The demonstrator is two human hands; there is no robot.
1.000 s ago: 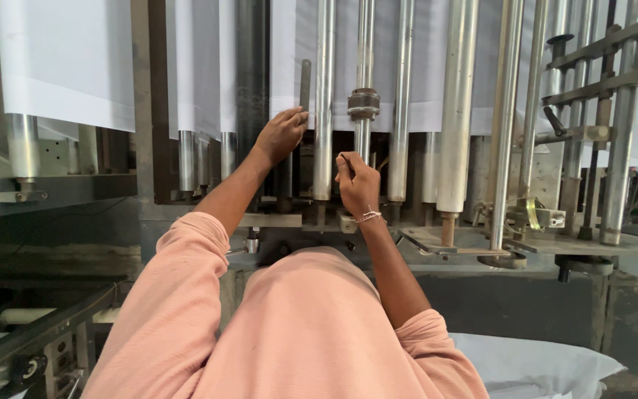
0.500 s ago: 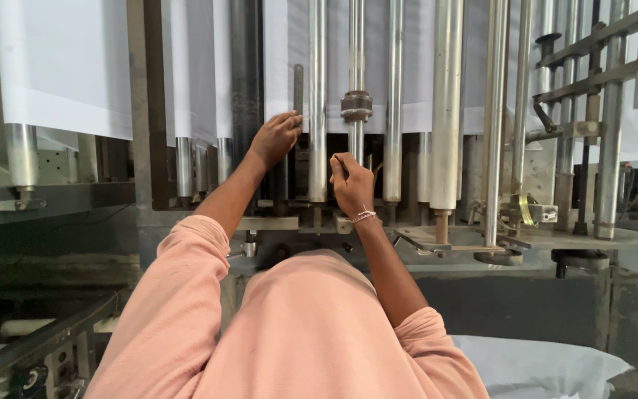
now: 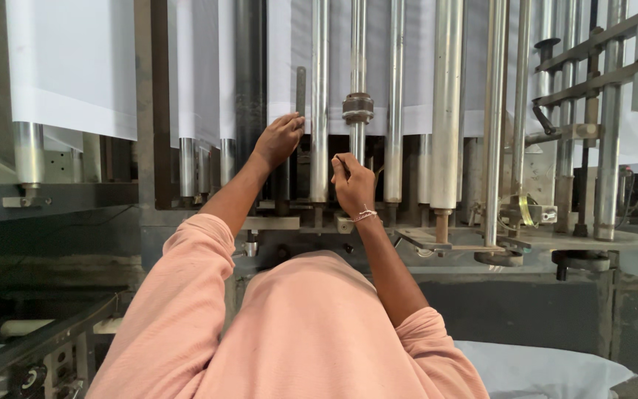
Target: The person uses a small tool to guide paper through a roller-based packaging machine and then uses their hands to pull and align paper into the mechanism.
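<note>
No packages, labels, signs or screens appear among the steel rollers and white sheeting of this machine.

Left hand [image 3: 278,139] raised, fingertips touching a thin dark vertical bar [image 3: 300,92] beside a steel roller [image 3: 320,96]. Right hand [image 3: 353,185] loosely closed just below the collar [image 3: 357,108] on a narrower rod [image 3: 358,44]. White sheet material [image 3: 75,66] hangs over rollers. Pink sleeves [image 3: 186,295].
</note>
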